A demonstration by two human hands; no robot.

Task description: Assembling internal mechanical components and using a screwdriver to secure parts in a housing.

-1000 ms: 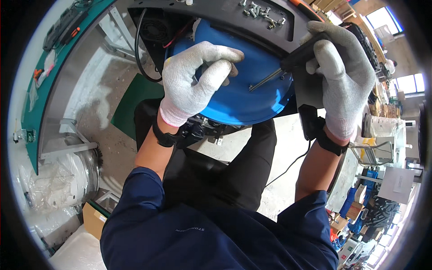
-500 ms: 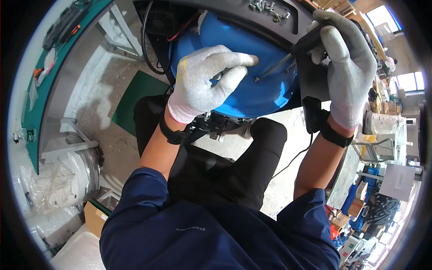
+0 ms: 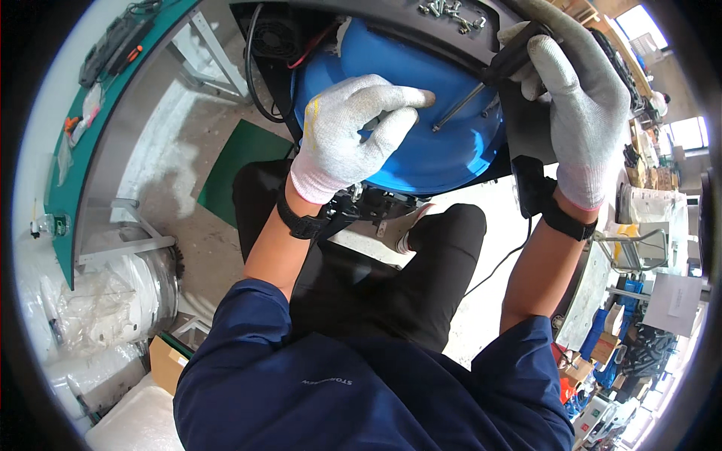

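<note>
A smooth blue rounded shell [image 3: 421, 161] lies in front of me, set in a black frame. Over its left part hovers my left hand [image 3: 350, 131] in a pale glove, thumb and forefinger brought together; anything tiny between them is hidden. My right hand [image 3: 579, 105], gloved too, is closed round the black handle of a screwdriver [image 3: 460, 106]. Its thin metal shaft slants down to the left across the blue shell, the tip to the right of my left fingertips. Whether the tip touches the shell I cannot tell.
Several loose screws [image 3: 453, 13] lie in a recess of the black panel [image 3: 406, 34] at the far side. A cable [image 3: 250, 64] loops down at its left. A green-topped bench [image 3: 68, 177] runs along the left; plastic-wrapped goods [image 3: 113, 301] stand below it. Shelved boxes [image 3: 605, 346] line the right.
The whole view has shifted slightly to the right. Both hands keep nearly the same pose, and the screwdriver still slants over the blue shell.
</note>
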